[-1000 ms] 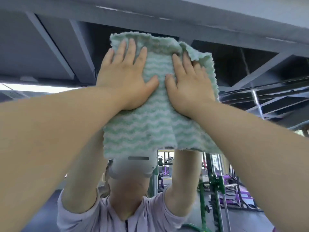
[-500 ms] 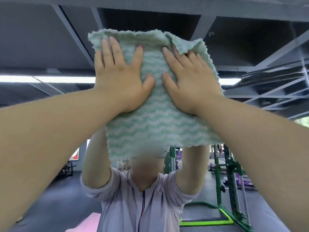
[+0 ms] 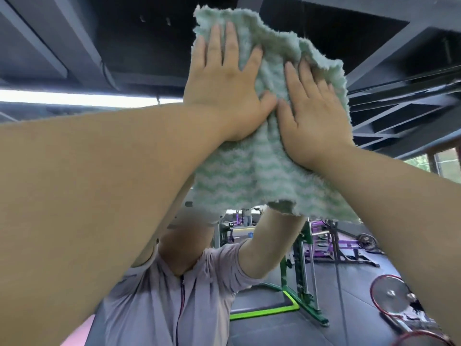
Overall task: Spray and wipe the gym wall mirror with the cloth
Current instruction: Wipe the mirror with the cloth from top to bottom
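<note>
Head view: straight, slightly spread fingers of 2 hands press the green-striped cloth flat against the mirror; left hand and right hand sit thumb beside thumb, cloth edge hanging below both wrists.

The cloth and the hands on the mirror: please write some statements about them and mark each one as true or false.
1. The left hand and the right hand both lie flat on the cloth. True.
2. The cloth is plain blue. False: it has green and white wavy stripes.
3. The right hand holds a spray bottle. False: it presses the cloth with straight fingers, and no bottle is in view.
4. The left hand is higher on the cloth than the right hand. True.
5. The mirror reflects a green rack. True.
</note>
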`<state>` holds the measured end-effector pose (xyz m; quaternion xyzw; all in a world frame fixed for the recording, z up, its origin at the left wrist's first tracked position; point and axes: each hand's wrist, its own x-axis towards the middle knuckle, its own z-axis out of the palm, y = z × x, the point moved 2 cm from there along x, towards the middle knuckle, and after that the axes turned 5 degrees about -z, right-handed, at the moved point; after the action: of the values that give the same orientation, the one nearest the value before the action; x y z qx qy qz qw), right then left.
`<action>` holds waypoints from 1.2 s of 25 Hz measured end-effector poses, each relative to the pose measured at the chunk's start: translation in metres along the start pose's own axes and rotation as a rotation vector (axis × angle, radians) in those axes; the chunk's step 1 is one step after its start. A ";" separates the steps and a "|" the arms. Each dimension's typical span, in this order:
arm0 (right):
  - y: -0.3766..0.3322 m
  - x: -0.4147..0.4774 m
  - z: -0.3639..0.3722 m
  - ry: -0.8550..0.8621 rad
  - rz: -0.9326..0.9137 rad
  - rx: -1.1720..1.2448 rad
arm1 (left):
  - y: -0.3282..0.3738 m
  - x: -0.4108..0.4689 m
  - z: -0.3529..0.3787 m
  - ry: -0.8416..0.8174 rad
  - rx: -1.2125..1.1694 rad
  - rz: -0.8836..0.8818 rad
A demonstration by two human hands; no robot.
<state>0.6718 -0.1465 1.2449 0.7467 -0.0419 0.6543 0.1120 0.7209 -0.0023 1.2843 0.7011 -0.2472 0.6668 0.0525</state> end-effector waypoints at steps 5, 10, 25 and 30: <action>-0.024 0.004 -0.001 -0.018 0.067 -0.016 | -0.024 -0.017 -0.003 -0.014 0.006 0.032; -0.121 0.023 0.004 -0.024 -0.018 0.012 | -0.119 -0.051 -0.015 -0.013 0.050 -0.061; -0.100 -0.042 0.008 -0.093 -0.106 0.018 | -0.086 -0.102 -0.010 0.020 -0.016 -0.074; -0.015 -0.042 0.005 -0.059 -0.056 0.002 | 0.008 -0.054 0.002 0.010 -0.031 -0.032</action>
<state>0.6738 -0.1366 1.2011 0.7667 -0.0237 0.6286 0.1280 0.7202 0.0042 1.2305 0.7007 -0.2461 0.6654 0.0754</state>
